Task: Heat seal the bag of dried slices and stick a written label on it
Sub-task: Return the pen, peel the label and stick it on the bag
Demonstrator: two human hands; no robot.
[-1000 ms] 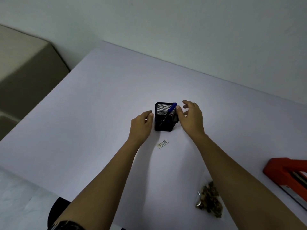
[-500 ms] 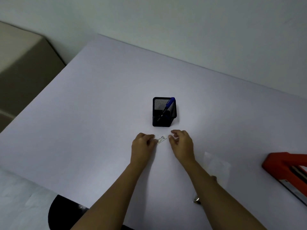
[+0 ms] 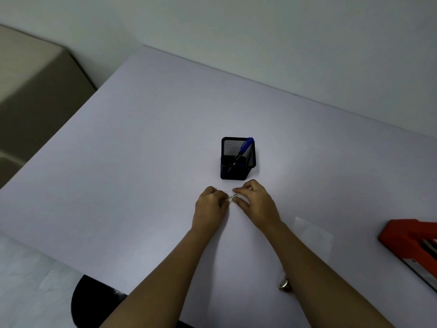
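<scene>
While flanked by bare table point(image 3: 106, 185) at frame left, pinches label point(image 3: 232, 199) mid-frame: left end in curled left hand point(image 3: 209, 204), right end in curled right hand point(image 3: 257, 202), just below pen holder point(image 3: 236, 164). Has bag point(image 3: 312, 235) lower right, partly under forearm; sealer point(image 3: 413, 242) cut by right edge.

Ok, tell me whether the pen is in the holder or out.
In: the blue pen leans inside the black mesh holder, its capped end sticking up above the rim.
</scene>
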